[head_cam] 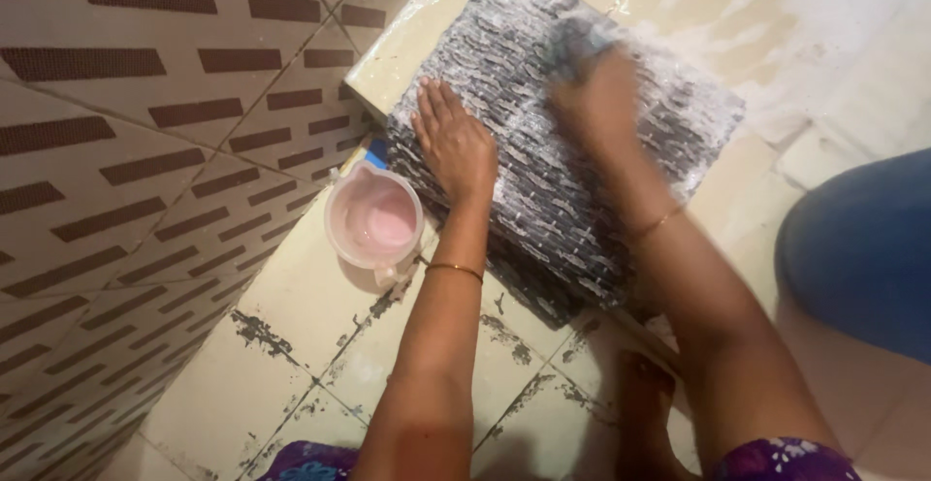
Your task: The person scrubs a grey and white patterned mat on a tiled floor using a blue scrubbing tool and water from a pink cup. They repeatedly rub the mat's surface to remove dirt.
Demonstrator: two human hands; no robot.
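Observation:
A dark grey woven mat, wet and streaked with white suds, lies spread on the tiled floor. My left hand rests flat on the mat's left edge with fingers spread, holding nothing. My right hand is blurred over the mat's far part and is closed on a scrubbing brush, of which only a dark bluish part shows past the fingers. Thin bangles are on both wrists.
A small pink plastic jug stands on the floor just left of the mat. A tiled wall with dark brick pattern rises at left. A blue bucket or tub is at right. My foot is below the mat.

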